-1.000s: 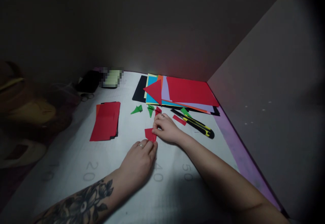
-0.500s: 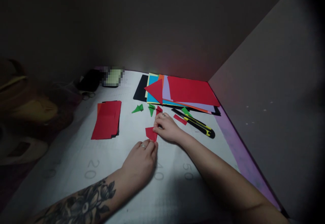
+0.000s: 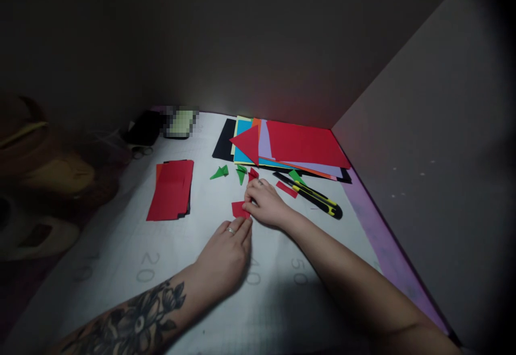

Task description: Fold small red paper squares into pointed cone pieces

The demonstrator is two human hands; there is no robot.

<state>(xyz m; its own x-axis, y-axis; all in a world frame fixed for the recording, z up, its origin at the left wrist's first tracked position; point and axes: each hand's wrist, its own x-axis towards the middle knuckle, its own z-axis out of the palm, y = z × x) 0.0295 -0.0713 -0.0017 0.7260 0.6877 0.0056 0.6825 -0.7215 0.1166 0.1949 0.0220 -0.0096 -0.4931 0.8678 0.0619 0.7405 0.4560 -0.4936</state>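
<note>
Head view: the small red paper piece (image 3: 238,209) lies flat on the table (image 3: 212,202), short of the folded green pieces. The left hand (image 3: 223,255) has its fingertips on the piece's near edge; the right hand (image 3: 265,202) is curled at its right side, thumb on the paper. Whether either grip pinches the piece or merely presses it cannot be told. The step is judged to be folding or creasing; good practice would be to pin the piece with one hand, align the edges, then run a fingertip outward along the fold with even pressure. The cutter (image 3: 310,196) lies well clear of the fingers. Markings: the surface bears the numerals 20 (image 3: 148,267), 40 (image 3: 253,272) and 50 (image 3: 298,272), with a fainter 10 (image 3: 85,268) to the left. No brand is legible on the cutter.
</note>
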